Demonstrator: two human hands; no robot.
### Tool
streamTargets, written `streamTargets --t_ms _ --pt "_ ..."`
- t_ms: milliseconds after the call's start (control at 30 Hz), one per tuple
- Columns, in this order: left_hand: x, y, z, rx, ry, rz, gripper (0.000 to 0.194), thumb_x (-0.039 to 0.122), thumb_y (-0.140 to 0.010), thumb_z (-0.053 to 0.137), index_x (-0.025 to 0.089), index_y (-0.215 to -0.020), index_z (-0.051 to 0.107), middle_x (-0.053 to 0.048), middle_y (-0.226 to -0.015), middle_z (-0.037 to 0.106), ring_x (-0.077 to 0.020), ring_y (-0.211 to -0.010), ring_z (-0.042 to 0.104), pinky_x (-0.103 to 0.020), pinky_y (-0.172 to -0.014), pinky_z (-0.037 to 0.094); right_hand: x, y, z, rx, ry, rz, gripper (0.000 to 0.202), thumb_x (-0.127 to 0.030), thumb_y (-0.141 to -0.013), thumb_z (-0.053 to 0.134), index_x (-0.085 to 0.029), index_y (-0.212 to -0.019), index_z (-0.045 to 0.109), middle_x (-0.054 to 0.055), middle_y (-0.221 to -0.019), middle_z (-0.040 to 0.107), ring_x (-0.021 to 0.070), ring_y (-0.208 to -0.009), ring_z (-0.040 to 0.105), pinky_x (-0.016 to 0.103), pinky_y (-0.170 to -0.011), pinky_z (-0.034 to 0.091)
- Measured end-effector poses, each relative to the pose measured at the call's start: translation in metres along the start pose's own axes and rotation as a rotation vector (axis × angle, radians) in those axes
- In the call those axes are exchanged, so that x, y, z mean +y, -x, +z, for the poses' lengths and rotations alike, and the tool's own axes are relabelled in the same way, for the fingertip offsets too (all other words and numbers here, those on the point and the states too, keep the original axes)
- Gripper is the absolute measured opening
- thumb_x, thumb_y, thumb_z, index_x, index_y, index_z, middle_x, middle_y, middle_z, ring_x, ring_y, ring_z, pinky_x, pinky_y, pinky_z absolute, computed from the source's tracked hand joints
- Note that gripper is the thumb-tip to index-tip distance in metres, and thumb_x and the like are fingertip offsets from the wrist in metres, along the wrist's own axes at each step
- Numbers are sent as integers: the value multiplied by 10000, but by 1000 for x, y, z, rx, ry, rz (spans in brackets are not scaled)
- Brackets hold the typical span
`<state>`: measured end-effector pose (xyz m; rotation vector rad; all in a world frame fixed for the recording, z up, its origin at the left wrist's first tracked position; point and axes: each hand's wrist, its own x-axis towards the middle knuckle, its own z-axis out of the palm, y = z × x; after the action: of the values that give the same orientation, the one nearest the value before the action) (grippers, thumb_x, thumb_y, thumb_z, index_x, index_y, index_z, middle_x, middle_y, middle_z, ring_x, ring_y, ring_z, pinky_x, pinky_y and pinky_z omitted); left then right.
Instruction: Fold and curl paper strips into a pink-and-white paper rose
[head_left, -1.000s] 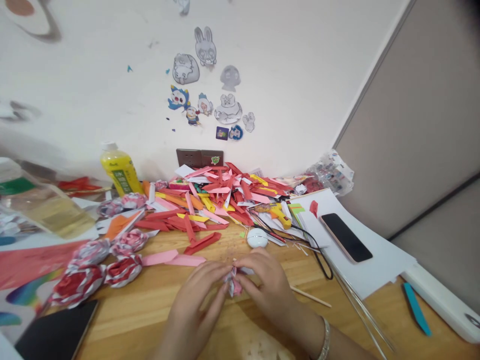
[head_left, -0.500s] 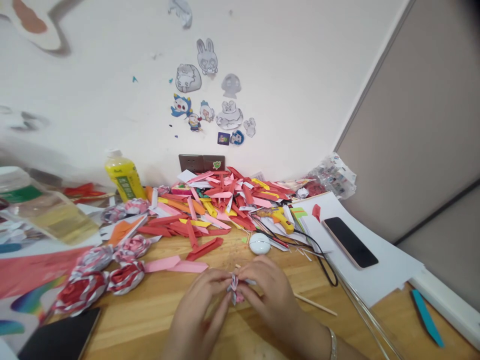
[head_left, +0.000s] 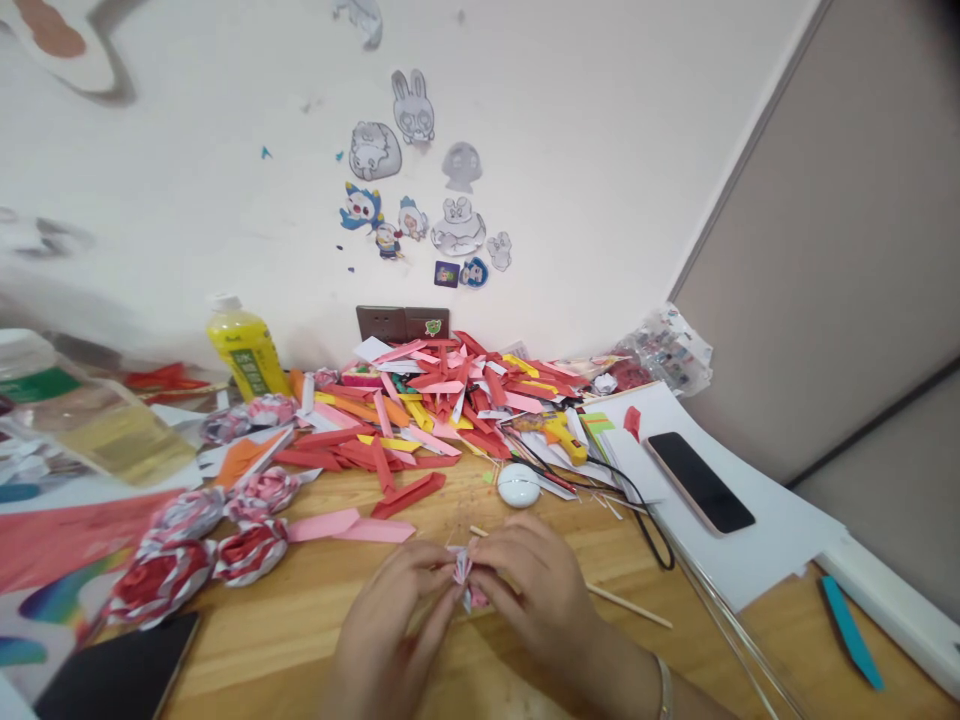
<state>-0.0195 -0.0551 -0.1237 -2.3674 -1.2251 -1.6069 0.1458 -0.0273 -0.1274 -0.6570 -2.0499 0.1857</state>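
Between my two hands is a small piece of folded pink and white paper, pleated at its top. My left hand pinches it from the left, with thumb and fingertips closed on its edge. From the other side my right hand grips the same paper, and a wooden stick passes under or through that hand; I cannot tell which. Its short end pokes out above the right fingertips. Much of the paper is covered by fingers. Pink folded strips lie left of my hands.
Red, pink and yellow folded strips pile against the wall. Rolled paper flowers and a dark tablet are at left. A white mouse-shaped case, yellow glue gun, phone and teal cutter lie to the right.
My left fingertips have shifted slightly left on the paper, and more of its pleated top shows. Both hands keep their grip. The whole view has moved a little.
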Motion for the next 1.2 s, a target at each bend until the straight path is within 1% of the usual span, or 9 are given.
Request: streamTargets --t_ms 233,367,467,667,800,933,1100,1200 --pt "-3 0 -3 3 -83 52 117 171 -848 538 214 -833 646 -10 -760 747 -131 -707 718 -205 -698 581 2 3 2 27 10 -24 119 -176 -949 483 -206 -1020 573 43 -869 710 169 -762 643 328 -714 481" --pt "-4 1 -5 24 -132 92 136 205 -861 537 221 -850 672 -11 -783 765 -145 -714 731 -227 -725 592 1 3 2 53 18 -34 110 -160 -931 509 -201 -1013 570 44 -846 706 168 -752 639 321 -699 486" --pt "-3 2 -6 21 -128 73 137 218 -863 538 220 -850 674 -10 -782 765 -143 -708 731 -225 -722 593 0 1 2 66 18 -41 113 -142 -924 514 -190 -1010 571 49 -837 703 168 -752 638 318 -700 489" --pt "0 3 -1 70 -43 -23 93 187 -840 561 222 -820 645 1 -748 738 -128 -689 714 -206 -701 583 -1 2 2 47 22 -49 127 -148 -935 480 -187 -1011 574 57 -869 703 170 -782 641 321 -735 490" --pt "2 -2 -2 38 15 -26 99 165 -838 547 222 -829 627 4 -750 722 -124 -686 701 -208 -698 573 0 2 2 24 28 -17 114 -176 -943 470 -196 -958 581 42 -832 692 166 -754 628 310 -707 486" --pt "4 -7 -4 -28 75 -44 119 138 -843 523 218 -773 576 18 -701 683 -96 -632 668 -154 -630 540 -1 1 1 3 15 -21 115 -182 -949 460 -189 -949 575 51 -840 686 168 -762 618 308 -707 484" --pt "2 -7 -4 -75 86 -62 123 132 -845 519 217 -762 553 23 -695 658 -90 -630 647 -141 -617 517 -2 0 0 8 15 -22 145 -205 -964 434 -190 -912 568 44 -798 671 165 -721 599 297 -674 468" --pt "0 -5 -3 -91 82 -71 125 123 -840 521 217 -762 548 26 -694 643 -89 -629 635 -140 -612 507 -2 0 1 -17 14 -1 164 -231 -971 427 -189 -895 566 46 -790 663 171 -727 587 297 -675 457"
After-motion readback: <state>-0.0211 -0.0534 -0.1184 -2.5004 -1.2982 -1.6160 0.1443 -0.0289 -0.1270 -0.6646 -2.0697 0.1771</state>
